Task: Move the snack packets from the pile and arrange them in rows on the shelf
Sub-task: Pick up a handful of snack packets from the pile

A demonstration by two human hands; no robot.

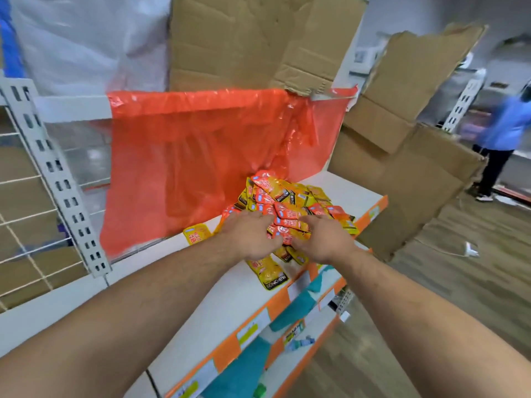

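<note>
A pile of orange and yellow snack packets (290, 201) lies on the white shelf (230, 294), toward its right end. My left hand (249, 236) rests on the near left side of the pile with its fingers curled into the packets. My right hand (323, 239) is on the near right side, fingers and thumb curled round packets too. One lone yellow packet (196, 233) lies flat to the left of the pile. Another yellow packet (271, 273) lies in front of my hands near the shelf's orange front edge.
A red plastic sheet (201, 156) hangs behind the shelf. Cardboard panels stand above (253, 41) and to the right (402, 168). A slotted metal upright (57, 179) is at the left. Lower shelves hold teal items (298, 307). A person in blue (505, 133) stands far right.
</note>
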